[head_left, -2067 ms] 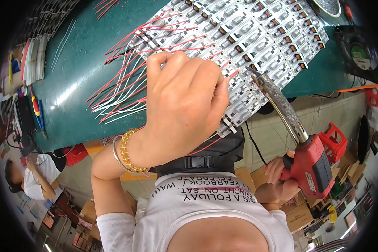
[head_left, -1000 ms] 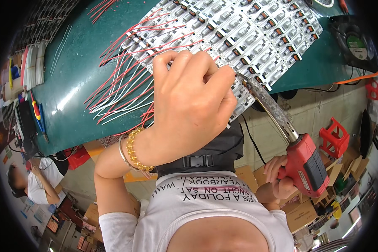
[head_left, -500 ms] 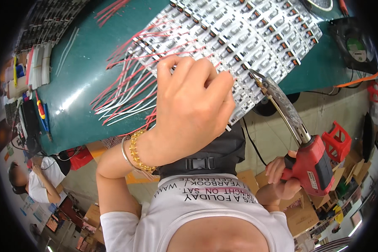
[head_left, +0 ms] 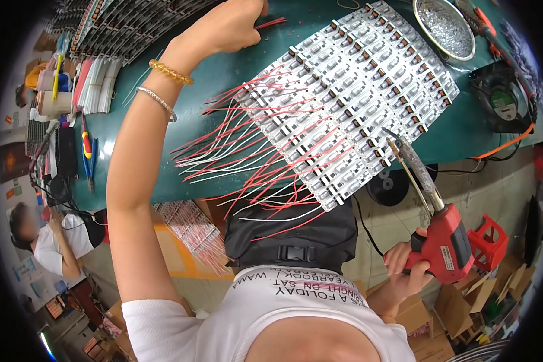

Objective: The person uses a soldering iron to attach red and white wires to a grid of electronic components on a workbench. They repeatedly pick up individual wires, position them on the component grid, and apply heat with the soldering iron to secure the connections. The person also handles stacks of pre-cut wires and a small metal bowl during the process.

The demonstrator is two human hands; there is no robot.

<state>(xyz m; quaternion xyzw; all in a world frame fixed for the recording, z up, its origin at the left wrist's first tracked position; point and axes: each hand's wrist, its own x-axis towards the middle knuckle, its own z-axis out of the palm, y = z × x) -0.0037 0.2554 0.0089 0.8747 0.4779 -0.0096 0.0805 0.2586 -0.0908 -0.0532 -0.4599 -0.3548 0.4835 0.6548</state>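
My left hand (head_left: 238, 25) is at the far edge of view, fingers curled, over a small bunch of red wires (head_left: 271, 23) on the green table. Its fingertips are mostly hidden, so any wire in them cannot be made out. My right hand (head_left: 407, 265) grips a red and black soldering gun (head_left: 446, 244). The gun's long metal tip points away from me, above the right side of a panel of small white circuit boards (head_left: 356, 90). Red and white wires (head_left: 247, 145) fan out leftward from the panel's left and near rows.
A metal bowl of silvery scraps (head_left: 443, 27) and a black fan (head_left: 501, 96) stand at the far right. Bundled white strips (head_left: 96, 90) and a screwdriver (head_left: 86, 142) lie at the left. A wired panel (head_left: 190, 229) is below the table edge; a seated person (head_left: 60, 241) is at left.
My left hand has moved from above the near part of the panel to the far red wires, uncovering more wires along the near rows. My right hand still holds the soldering gun.
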